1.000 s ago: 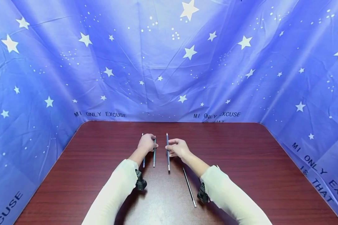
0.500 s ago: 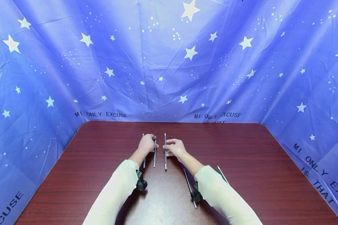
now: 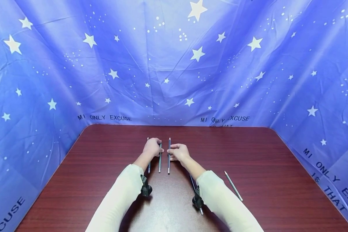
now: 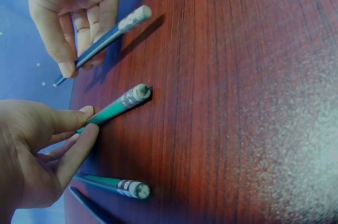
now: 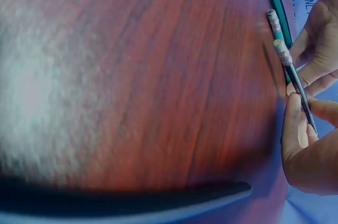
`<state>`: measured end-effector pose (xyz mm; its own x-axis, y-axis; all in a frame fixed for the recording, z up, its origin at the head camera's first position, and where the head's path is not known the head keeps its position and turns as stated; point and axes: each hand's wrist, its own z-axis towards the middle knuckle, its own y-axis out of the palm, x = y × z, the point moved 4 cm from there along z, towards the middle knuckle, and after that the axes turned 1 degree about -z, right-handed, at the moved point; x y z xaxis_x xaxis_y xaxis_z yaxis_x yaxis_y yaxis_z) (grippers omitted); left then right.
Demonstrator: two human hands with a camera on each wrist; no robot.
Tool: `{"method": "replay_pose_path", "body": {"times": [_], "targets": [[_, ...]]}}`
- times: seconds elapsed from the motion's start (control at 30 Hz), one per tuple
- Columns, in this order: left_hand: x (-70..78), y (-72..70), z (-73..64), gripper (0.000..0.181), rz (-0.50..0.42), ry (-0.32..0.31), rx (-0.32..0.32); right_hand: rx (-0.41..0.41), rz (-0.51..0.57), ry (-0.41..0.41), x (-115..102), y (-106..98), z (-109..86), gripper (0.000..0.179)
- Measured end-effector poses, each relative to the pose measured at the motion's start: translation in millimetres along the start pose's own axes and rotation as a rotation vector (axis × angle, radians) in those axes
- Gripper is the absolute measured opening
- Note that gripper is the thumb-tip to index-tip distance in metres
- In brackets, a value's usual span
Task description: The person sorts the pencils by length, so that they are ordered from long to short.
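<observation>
At the far middle of the table my left hand point(image 3: 152, 147) pinches a green pencil point(image 4: 111, 111) between thumb and fingers, its eraser end toward me. Just right of it, my right hand point(image 3: 179, 152) pinches a dark blue pencil point(image 3: 169, 161) with a white eraser. In the left wrist view this blue pencil is raised off the wood, with its shadow beside it. The two pencils stand nearly parallel, a narrow gap between them. Left of the held green pencil lies another green pencil point(image 4: 108, 183), partly under my left hand in the head view, and beside that a dark pencil point(image 4: 87, 205).
A dark pencil point(image 3: 201, 211) lies under my right wrist, partly hidden by the wrist camera point(image 3: 198, 198). Farther right, a slanting pencil point(image 3: 233, 186) lies beside my right sleeve. Blue star-printed cloth point(image 3: 168, 64) hangs behind the brown table point(image 3: 104, 154).
My right hand has moved slightly left with the dark blue pencil, narrowing the gap to the green one. The pencil at right has come out from behind my sleeve. My left hand stays nearly still.
</observation>
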<state>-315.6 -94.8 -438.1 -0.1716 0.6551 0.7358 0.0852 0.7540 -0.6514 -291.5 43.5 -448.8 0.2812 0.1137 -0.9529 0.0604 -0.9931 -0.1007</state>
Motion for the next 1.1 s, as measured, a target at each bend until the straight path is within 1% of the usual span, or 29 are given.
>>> {"method": "replay_pose_path", "body": {"times": [0.27,0.43,0.67,0.9,1.1], "targets": [[2.4,-0.9,-1.2,0.044,0.011,-0.001,0.003,0.025,-0.002,-0.010,1.1,2.1,2.0,0.030],[2.9,-1.4,-3.9,0.045,0.031,0.016,0.015,0.030,-0.022,-0.020,0.5,4.8,2.8,0.028],[3.1,-2.5,-4.9,0.045,0.038,0.012,0.020,0.039,-0.073,-0.047,0.5,8.7,4.1,0.029],[2.5,-2.0,-3.5,0.045,0.012,-0.005,0.004,0.052,-0.127,-0.050,3.3,9.5,7.1,0.027],[1.5,-1.2,-3.6,0.046,0.025,0.006,0.009,0.070,-0.177,-0.055,3.9,10.7,9.2,0.025]]}}
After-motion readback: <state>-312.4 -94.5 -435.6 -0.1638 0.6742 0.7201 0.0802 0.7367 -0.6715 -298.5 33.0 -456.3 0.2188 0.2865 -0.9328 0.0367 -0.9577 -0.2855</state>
